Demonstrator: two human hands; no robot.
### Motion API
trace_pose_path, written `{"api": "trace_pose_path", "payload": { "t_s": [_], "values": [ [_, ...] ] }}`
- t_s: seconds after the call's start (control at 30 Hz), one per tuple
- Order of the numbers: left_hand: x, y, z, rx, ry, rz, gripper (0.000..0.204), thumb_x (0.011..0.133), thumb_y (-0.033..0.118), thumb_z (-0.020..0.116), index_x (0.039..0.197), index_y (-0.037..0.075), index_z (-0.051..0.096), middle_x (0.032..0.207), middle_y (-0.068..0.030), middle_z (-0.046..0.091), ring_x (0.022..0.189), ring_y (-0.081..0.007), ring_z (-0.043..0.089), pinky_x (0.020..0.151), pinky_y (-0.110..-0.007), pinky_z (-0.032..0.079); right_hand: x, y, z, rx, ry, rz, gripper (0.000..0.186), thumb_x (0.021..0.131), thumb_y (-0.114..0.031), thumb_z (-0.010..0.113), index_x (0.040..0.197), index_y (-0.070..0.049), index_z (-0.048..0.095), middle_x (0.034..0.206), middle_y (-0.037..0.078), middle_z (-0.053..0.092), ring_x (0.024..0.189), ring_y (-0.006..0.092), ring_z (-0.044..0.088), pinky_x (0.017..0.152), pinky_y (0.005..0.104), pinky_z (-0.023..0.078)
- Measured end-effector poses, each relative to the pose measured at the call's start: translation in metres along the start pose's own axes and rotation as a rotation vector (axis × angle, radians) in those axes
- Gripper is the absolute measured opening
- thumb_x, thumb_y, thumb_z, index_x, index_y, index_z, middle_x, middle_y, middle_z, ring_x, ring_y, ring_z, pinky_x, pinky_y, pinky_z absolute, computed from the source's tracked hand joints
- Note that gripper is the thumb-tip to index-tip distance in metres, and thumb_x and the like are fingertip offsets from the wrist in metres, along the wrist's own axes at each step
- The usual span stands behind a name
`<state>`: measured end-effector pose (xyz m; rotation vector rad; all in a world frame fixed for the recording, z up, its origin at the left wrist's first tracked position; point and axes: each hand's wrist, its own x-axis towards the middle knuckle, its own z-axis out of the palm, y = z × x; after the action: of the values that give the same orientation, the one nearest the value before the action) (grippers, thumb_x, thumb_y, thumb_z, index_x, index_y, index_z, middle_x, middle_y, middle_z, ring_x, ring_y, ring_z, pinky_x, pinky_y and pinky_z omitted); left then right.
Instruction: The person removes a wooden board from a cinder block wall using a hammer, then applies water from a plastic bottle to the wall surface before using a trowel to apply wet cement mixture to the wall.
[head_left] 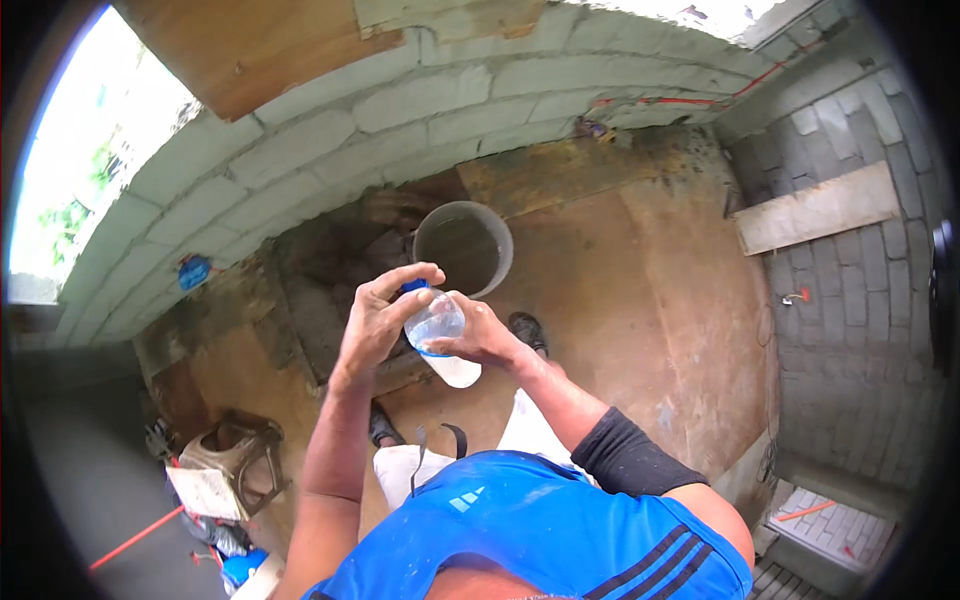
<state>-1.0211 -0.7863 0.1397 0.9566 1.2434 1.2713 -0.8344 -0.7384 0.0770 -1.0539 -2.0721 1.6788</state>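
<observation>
Between my two hands, in front of my chest, is a clear plastic bottle (437, 322) with a blue cap (414, 286). It is tilted, its cap end toward the upper left and its whitish lower end toward me. My right hand (480, 332) is wrapped round the bottle's body. The fingers of my left hand (380, 318) are bent round the cap, pinching it; whether the cap is loose I cannot tell. Just beyond my hands stands a round whitish bucket (505, 250) with murky liquid inside.
A grey block wall (400, 110) curves across the far side. Dark wet material (325, 275) lies left of the bucket. A brown plastic stool (235, 455) stands at lower left, and a plank (820, 208) leans at right. My shoes (527, 330) are on the brown floor (620, 300).
</observation>
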Motion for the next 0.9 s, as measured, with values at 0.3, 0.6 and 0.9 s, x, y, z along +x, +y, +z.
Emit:
{"api": "trace_pose_path", "payload": {
  "t_s": [0.3, 0.6, 0.9],
  "values": [
    [0.013, -0.083, 0.011, 0.071, 0.754, 0.087, 0.014, 0.089, 0.007, 0.072, 0.101, -0.001, 0.07, 0.088, -0.0054, 0.068, 0.076, -0.0118, 0.065, 0.071, -0.025, 0.052, 0.022, 0.071, 0.06, -0.28, 0.367, -0.058, 0.057, 0.069, -0.021, 0.083, 0.119, -0.011, 0.056, 0.104, 0.014, 0.069, 0.094, 0.0378, 0.067, 0.082, 0.0469, 0.052],
    [-0.072, -0.184, -0.105, 0.014, 1.061, -0.224, 0.027, 0.095, 0.019, 0.068, 0.112, -0.001, 0.068, 0.094, -0.0048, 0.065, 0.078, -0.0126, 0.063, 0.071, -0.028, 0.053, 0.153, 0.26, 0.03, -0.254, 0.569, 0.044, 0.057, 0.073, -0.024, 0.082, 0.121, -0.011, 0.054, 0.11, 0.014, 0.068, 0.104, 0.0341, 0.066, 0.088, 0.0422, 0.053],
    [-0.388, -0.386, -0.085, 0.794, 1.054, -0.891, 0.026, 0.093, 0.015, 0.063, 0.108, -0.007, 0.065, 0.098, -0.0154, 0.068, 0.088, -0.027, 0.064, 0.082, -0.038, 0.051, 0.272, 0.453, 0.082, -0.713, 0.326, 0.288, 0.039, 0.081, -0.019, 0.067, 0.116, -0.008, 0.055, 0.096, 0.023, 0.069, 0.093, 0.0426, 0.067, 0.079, 0.051, 0.055]
  ]
}}
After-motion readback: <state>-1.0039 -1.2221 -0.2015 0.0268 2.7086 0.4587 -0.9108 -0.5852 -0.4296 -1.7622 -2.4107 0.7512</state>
